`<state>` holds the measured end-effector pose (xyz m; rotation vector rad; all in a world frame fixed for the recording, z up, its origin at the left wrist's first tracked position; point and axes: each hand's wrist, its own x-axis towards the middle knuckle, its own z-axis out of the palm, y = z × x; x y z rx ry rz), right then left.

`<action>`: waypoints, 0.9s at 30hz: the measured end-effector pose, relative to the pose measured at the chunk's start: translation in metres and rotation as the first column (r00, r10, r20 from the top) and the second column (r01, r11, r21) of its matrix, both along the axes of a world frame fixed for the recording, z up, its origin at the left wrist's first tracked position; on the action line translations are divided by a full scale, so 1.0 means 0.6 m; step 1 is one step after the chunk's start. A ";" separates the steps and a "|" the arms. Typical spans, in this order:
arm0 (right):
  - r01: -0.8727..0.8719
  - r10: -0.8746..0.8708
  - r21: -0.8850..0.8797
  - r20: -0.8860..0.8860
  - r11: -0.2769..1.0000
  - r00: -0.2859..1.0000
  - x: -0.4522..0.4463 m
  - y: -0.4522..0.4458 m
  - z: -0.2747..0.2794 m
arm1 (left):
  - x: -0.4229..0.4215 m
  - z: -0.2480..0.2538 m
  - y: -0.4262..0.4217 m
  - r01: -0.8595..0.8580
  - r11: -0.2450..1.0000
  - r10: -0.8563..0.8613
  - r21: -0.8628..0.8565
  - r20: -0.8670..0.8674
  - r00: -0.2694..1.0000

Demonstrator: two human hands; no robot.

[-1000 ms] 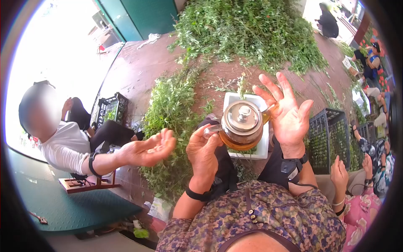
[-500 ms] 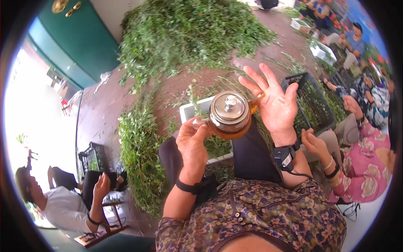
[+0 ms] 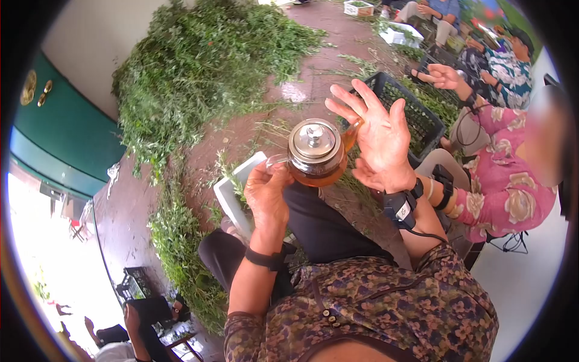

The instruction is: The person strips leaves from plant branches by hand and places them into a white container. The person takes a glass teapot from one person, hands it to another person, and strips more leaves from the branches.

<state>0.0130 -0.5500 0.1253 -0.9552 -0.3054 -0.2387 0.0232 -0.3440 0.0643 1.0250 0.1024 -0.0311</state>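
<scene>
A glass teapot with a metal lid and amber liquid inside is held up in front of my body. My left hand pinches its clear handle. On the other side, my right hand is spread, palm up, with its fingers apart beside the amber spout. Whether the spout touches that palm, I cannot tell. Below the teapot is a white tray, partly hidden by my left hand and my leg.
A large heap of green plants lies on the floor ahead, with more stems at left. A black crate stands at right. Beside me sits a person in a pink floral top; others sit farther back and at lower left.
The view has turned to the right. The teapot stays in my left hand, and my right hand stays spread by its spout. The person in pink now shows more fully, with a hand raised.
</scene>
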 end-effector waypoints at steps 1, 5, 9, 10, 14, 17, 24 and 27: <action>0.010 -0.010 0.019 -0.007 1.000 1.000 -0.004 -0.011 0.002 | 0.005 0.001 -0.011 0.024 1.000 -0.024 0.012 0.000 1.000; 0.046 -0.046 0.057 0.001 0.997 0.999 -0.014 -0.058 0.011 | 0.017 -0.003 -0.057 0.126 0.992 -0.126 0.005 0.033 0.991; 0.076 -0.078 0.044 0.046 0.996 0.996 -0.025 -0.101 0.012 | 0.018 0.002 -0.099 0.181 0.983 -0.180 -0.025 0.051 0.982; 0.095 -0.096 0.037 0.039 0.995 0.995 -0.027 -0.110 0.014 | 0.019 0.005 -0.108 0.192 0.981 -0.190 -0.031 0.053 0.980; 0.112 -0.113 0.032 0.061 0.993 0.992 -0.032 -0.142 0.015 | 0.025 0.015 -0.134 0.227 0.973 -0.225 -0.039 0.031 0.974; 0.123 -0.128 0.065 0.068 0.990 0.989 -0.028 -0.159 0.017 | 0.026 0.022 -0.154 0.242 0.970 -0.241 -0.030 0.022 0.970; 0.211 -0.219 0.143 0.049 0.967 0.974 -0.022 -0.195 0.013 | 0.043 0.030 -0.193 0.322 0.945 -0.325 0.058 0.050 0.944; 0.280 -0.291 0.145 0.066 0.949 0.954 -0.021 -0.221 0.007 | 0.051 0.038 -0.224 0.362 0.929 -0.367 0.081 0.064 0.928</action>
